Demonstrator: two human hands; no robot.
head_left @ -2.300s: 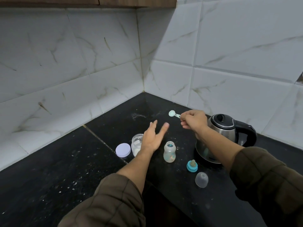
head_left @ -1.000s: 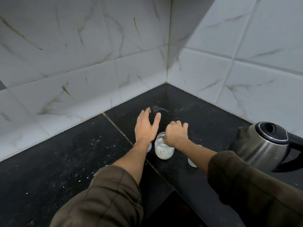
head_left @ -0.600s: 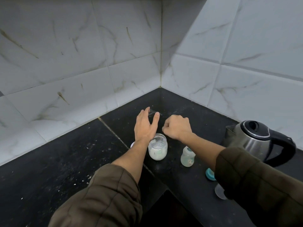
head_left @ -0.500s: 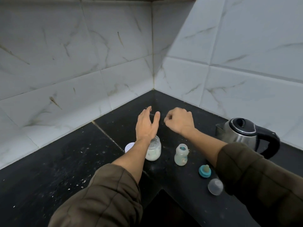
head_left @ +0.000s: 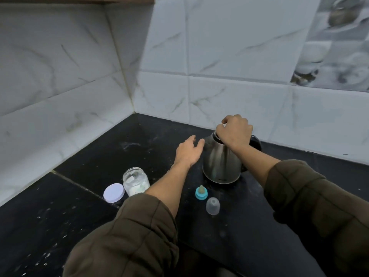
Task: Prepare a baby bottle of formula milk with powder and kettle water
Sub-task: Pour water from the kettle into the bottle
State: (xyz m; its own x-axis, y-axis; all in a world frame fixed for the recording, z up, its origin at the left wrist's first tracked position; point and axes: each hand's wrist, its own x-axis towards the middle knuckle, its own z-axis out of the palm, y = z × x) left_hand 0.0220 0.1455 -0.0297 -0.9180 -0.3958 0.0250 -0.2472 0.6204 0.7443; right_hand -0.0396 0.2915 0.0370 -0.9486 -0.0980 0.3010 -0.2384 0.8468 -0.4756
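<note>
On the counter (head_left: 111, 156), the right hand (head_left: 234, 131) is curling its fingers over the kettle (head_left: 218, 164) top, handle just behind. The left hand (head_left: 188, 151) is hovering beside it, fingers loose.

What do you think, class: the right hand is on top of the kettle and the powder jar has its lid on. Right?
One slip. The head view shows the powder jar open, its lid lying on the counter beside it. The right hand is indeed on top of the kettle.
</note>
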